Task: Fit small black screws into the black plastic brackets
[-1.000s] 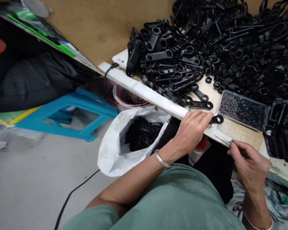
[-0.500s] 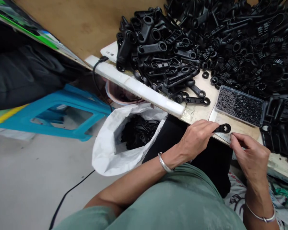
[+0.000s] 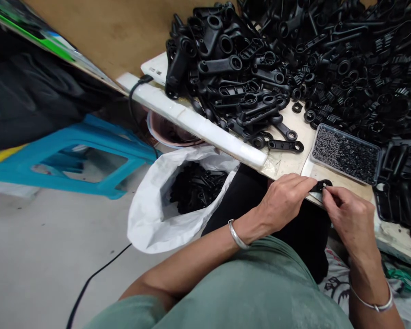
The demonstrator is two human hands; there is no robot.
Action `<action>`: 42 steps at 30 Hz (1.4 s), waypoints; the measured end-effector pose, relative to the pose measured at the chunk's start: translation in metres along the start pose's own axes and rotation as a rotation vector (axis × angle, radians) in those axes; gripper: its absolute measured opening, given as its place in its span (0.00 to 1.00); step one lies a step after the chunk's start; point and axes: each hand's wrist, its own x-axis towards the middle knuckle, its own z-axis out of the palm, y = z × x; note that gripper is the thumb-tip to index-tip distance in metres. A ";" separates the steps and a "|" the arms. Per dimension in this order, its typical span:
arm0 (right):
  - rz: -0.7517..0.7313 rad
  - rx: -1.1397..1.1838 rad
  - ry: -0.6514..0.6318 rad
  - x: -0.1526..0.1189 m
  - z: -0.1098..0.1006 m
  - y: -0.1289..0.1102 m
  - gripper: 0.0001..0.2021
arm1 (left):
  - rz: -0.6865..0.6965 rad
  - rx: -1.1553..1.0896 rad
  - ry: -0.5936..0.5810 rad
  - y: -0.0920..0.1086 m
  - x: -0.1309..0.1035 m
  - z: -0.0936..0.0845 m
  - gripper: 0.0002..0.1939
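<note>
My left hand (image 3: 284, 196) is closed on a black plastic lever-like part (image 3: 318, 186) with a ring-shaped end, held at the table's front edge. Its ring end points right, toward my other hand. My right hand (image 3: 349, 212) pinches at that ring, fingertips against it; whatever small piece sits between finger and thumb is too small to name. Just beyond both hands lies a clear plastic box (image 3: 345, 153) of small metal and black pieces. Left of the box, a similar black part (image 3: 286, 145) rests on the table.
Heaps of black plastic parts (image 3: 345, 68) cover the table's back and right. A white bar (image 3: 192, 119) runs along the left edge. Below stand an open white sack (image 3: 147, 219) holding black parts and a blue stool (image 3: 68, 183). A black cable (image 3: 99, 269) crosses the floor.
My right hand has moved left, its fingertips coming from just beside the black part onto its ring end. My left hand keeps its hold. The view has shifted slightly.
</note>
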 end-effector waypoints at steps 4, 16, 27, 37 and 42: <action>0.042 -0.083 -0.095 0.005 -0.004 -0.007 0.14 | 0.010 -0.022 0.008 0.000 0.001 0.000 0.10; 0.633 0.523 -0.355 0.021 -0.013 0.001 0.18 | 0.060 0.010 -0.045 -0.002 0.001 -0.004 0.13; 0.582 0.515 -0.491 0.028 -0.017 0.007 0.21 | 0.048 -0.005 -0.073 -0.002 0.001 -0.005 0.12; 0.284 0.204 -0.566 0.039 -0.023 0.002 0.14 | 0.068 0.020 -0.048 -0.003 0.000 -0.002 0.16; 0.058 -0.058 -0.432 0.032 -0.016 -0.007 0.13 | 0.085 -0.010 0.057 -0.004 -0.002 0.003 0.17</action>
